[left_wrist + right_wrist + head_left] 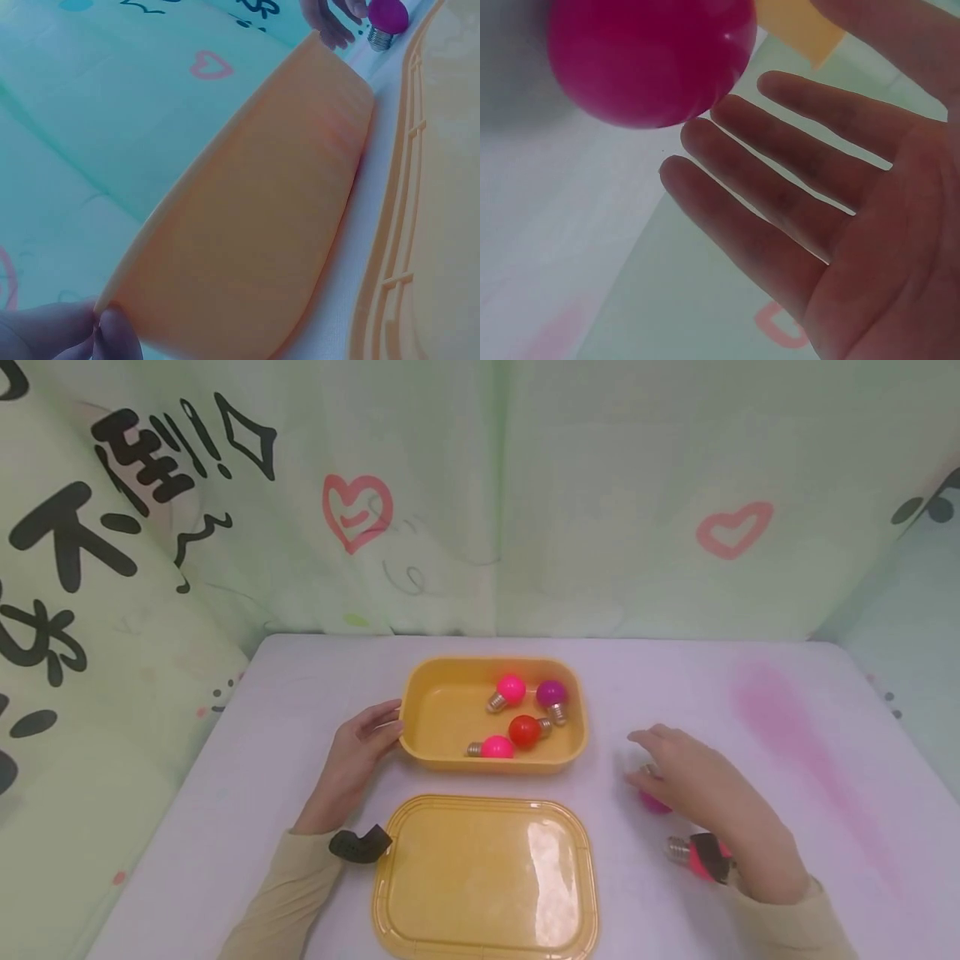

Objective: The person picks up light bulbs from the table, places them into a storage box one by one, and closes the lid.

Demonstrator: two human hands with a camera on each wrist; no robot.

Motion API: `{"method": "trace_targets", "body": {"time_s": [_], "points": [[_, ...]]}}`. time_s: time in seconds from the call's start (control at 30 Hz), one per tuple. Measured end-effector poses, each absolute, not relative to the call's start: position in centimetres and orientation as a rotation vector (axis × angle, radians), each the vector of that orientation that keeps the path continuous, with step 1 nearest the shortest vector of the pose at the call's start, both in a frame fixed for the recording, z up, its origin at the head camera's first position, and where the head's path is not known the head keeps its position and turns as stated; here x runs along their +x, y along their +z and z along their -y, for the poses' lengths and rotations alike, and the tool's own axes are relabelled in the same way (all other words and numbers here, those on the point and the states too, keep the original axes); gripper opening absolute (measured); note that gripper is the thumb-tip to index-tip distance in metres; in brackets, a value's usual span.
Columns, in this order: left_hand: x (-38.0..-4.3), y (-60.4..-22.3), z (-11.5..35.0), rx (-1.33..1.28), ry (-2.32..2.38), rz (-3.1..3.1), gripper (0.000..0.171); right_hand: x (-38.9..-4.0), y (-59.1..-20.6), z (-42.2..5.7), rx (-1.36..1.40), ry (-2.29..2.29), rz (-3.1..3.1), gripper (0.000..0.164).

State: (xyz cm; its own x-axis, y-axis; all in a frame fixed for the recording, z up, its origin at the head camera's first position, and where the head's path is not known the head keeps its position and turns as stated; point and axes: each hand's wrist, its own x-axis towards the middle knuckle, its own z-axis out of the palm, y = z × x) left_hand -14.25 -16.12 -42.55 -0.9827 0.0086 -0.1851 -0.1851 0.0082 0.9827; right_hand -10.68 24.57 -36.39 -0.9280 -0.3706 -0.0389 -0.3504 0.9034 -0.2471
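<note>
A yellow plastic box (420, 760) holds several coloured light bulbs, among them a red bulb (524, 732) and a purple bulb (551, 693). My left hand (360, 760) pinches the box's left rim; the left wrist view shows the thumb (120, 334) against the outer wall. To the right of the box, my right hand (686, 777) hovers with fingers extended over a magenta bulb (655, 803), partly hidden by the hand. In the right wrist view, straight, spread fingers (750, 232) appear close to a magenta bulb (652, 60); contact cannot be told.
A yellow lid (483, 877) lies flat in front of the box. Another pinkish-red bulb (701, 860) lies beneath the right wrist, partly covered by a black wrist camera. A printed curtain (570, 527) stands behind the white table (300, 668).
</note>
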Motion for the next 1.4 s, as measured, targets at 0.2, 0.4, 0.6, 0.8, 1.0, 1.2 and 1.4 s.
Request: {"method": "trace_targets", "body": {"time_s": [0.2,0.4,0.6,0.8,1.0,1.2,1.4], "points": [[-14.3,-42.5,16.2,-0.190,2.115,-2.122,0.045,-10.5,-36.7,-24.9,-0.568,-0.362,-2.960,0.050],[-14.3,-42.6,16.1,-0.205,2.101,-2.132,0.045,-10.5,-36.9,-24.9,-0.530,-0.386,-2.915,0.048],[-14.3,-42.6,16.2,-0.197,2.106,-2.119,0.045,-10.5,-37.1,-25.1,-0.502,-0.437,-2.853,0.050],[-14.3,-42.7,16.2,-0.186,2.110,-2.118,0.046,-10.8,-37.0,-25.2,-0.518,-0.458,-2.849,0.047],[-14.3,-42.6,16.1,-0.195,2.109,-2.134,0.044,-11.1,-36.2,-24.5,-0.599,-0.473,-2.916,0.030],[-14.4,-42.6,16.0,-0.206,2.125,-2.126,0.043,-11.3,-35.5,-24.2,-0.661,-0.485,-2.949,0.022],[-14.3,-42.4,16.0,-0.200,2.127,-2.130,0.043,-11.5,-34.8,-23.8,-0.683,-0.522,-2.972,0.024]]}}
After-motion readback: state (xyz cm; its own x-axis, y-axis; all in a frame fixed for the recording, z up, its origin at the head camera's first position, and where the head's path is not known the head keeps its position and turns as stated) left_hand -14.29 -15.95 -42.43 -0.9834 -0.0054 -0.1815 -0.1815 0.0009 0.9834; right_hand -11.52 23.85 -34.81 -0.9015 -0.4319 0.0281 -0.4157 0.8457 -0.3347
